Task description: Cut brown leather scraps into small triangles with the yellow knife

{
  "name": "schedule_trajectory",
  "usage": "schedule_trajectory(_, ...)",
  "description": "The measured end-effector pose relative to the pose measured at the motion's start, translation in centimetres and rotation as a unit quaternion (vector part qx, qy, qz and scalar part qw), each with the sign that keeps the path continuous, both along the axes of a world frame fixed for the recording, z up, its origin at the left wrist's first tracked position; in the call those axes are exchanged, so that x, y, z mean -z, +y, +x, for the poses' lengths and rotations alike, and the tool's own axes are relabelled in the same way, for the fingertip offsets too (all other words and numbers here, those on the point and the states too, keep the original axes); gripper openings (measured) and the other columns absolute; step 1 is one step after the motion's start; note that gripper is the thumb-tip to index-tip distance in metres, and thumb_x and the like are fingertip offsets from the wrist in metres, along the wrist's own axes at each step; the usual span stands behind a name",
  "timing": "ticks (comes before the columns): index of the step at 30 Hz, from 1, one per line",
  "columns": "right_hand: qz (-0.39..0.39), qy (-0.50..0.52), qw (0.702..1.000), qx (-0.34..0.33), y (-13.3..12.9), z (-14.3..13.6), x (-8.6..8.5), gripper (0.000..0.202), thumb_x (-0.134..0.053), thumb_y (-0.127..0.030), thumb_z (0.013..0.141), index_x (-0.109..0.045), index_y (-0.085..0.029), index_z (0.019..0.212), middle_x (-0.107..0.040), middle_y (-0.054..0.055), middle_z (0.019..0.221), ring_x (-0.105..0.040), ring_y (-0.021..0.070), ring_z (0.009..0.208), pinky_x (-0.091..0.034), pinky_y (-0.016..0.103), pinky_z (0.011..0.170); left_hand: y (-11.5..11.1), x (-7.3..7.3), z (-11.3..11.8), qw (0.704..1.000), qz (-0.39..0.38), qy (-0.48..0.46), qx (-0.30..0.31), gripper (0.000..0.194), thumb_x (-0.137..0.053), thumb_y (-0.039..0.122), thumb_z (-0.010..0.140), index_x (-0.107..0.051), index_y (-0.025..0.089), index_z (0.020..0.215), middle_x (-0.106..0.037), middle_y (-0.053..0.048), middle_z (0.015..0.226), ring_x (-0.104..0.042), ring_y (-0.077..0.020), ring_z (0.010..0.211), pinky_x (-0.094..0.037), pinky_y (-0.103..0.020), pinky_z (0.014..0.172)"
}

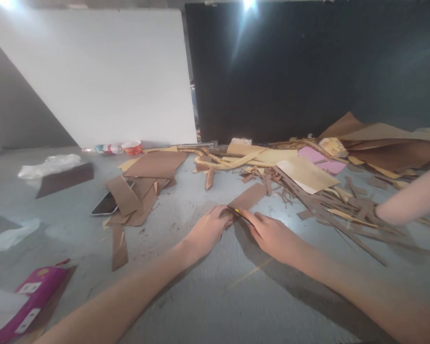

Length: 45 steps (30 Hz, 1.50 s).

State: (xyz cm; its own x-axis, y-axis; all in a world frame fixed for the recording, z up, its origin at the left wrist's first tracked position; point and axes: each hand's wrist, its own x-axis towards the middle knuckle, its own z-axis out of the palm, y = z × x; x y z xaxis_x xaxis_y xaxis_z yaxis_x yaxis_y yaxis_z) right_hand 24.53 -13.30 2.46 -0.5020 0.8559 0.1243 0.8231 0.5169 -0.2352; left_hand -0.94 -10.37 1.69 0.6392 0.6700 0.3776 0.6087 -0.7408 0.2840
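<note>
Your left hand (210, 228) pinches a flat brown leather-like strip (250, 196), likely light, pliable, best held near its edge; your right hand (270, 234) clasps a slim black-and-yellow tool (238, 211).

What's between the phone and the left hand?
Brown sheets, one partly covering the phone, then grey tabletop up to the left hand; the head view shows this.

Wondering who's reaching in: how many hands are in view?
2. The bare left hand is at the flat brown strip's near end; the bare right hand holds a slim black-and-yellow tool. Another may be hidden by the pinkish arm-like shape at right.
</note>
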Motion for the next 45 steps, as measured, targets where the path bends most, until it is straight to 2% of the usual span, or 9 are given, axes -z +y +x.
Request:
schedule_trajectory(4, 0.003, 0.000, 1.000, -0.005, 0.1, 0.1, -0.1, 0.058, -0.036, -0.024, 0.111, -0.038, -0.025, 0.170, -0.076, 0.013, 0.114, -0.076, 0.0270, 0.093, -0.056, 0.037, 0.079, 0.1, 0.1, -0.1, 0.999, 0.031, 0.014, -0.005, 0.026, -0.049, 0.028, 0.115, -0.072, 0.019, 0.122, -0.074, -0.011, 0.129, -0.069, -0.0254, 0.126, -0.058, -0.046, 0.112)
schedule_trajectory(8, 0.010, -0.028, 1.000, -0.005, 0.1, -0.1, -0.2, 0.059, -0.035, -0.023, 0.111, -0.038, -0.020, 0.170, -0.076, 0.015, 0.111, -0.076, 0.0275, 0.089, -0.055, 0.037, 0.077, 0.4, -0.3, -0.3, 0.999, 0.021, 0.041, 0.001, 0.027, -0.049, 0.030, 0.115, -0.073, 0.019, 0.122, -0.077, -0.010, 0.126, -0.069, -0.0254, 0.127, -0.058, -0.045, 0.111)
schedule_trajectory(17, 0.006, -0.030, 1.000, -0.004, 0.0, -0.4, -0.2, 0.060, -0.035, -0.022, 0.111, -0.037, -0.019, 0.170, -0.075, 0.014, 0.111, -0.075, 0.0268, 0.088, -0.056, 0.036, 0.076, 0.3, -1.1, -0.1, 0.997, 0.011, 0.072, 0.002, 0.031, -0.044, 0.030, 0.116, -0.072, 0.018, 0.116, -0.077, -0.010, 0.122, -0.069, -0.0251, 0.127, -0.057, -0.043, 0.110)
schedule_trajectory(26, 0.000, -0.023, 1.000, 0.002, -0.2, -0.9, -0.5, 0.060, -0.034, -0.020, 0.110, -0.038, -0.017, 0.170, -0.075, 0.017, 0.115, -0.076, 0.0280, 0.093, -0.058, 0.039, 0.081, 0.1, -0.7, -0.2, 0.996, 0.033, 0.079, -0.011, 0.030, -0.043, 0.028, 0.117, -0.072, 0.018, 0.118, -0.074, -0.010, 0.124, -0.070, -0.0246, 0.123, -0.060, -0.043, 0.106)
schedule_trajectory(36, -0.002, -0.014, 1.000, -0.006, 0.1, -0.7, -0.2, 0.061, -0.034, -0.022, 0.110, -0.037, -0.020, 0.171, -0.075, 0.015, 0.115, -0.075, 0.0279, 0.094, -0.056, 0.039, 0.081, 0.4, -0.3, -0.2, 0.996, 0.047, 0.070, 0.006, 0.028, -0.046, 0.023, 0.114, -0.074, 0.019, 0.116, -0.076, -0.011, 0.119, -0.071, -0.0259, 0.118, -0.059, -0.045, 0.105)
schedule_trajectory(45, -0.002, -0.015, 0.999, -0.031, 0.5, -0.3, -0.2, 0.059, -0.036, -0.030, 0.113, -0.039, -0.019, 0.171, -0.078, 0.013, 0.104, -0.075, 0.0275, 0.088, -0.054, 0.038, 0.076, 0.4, -0.5, -0.1, 0.996, 0.044, 0.071, 0.000, 0.033, -0.045, 0.028, 0.116, -0.075, 0.017, 0.106, -0.078, -0.011, 0.111, -0.072, -0.0273, 0.116, -0.060, -0.045, 0.102)
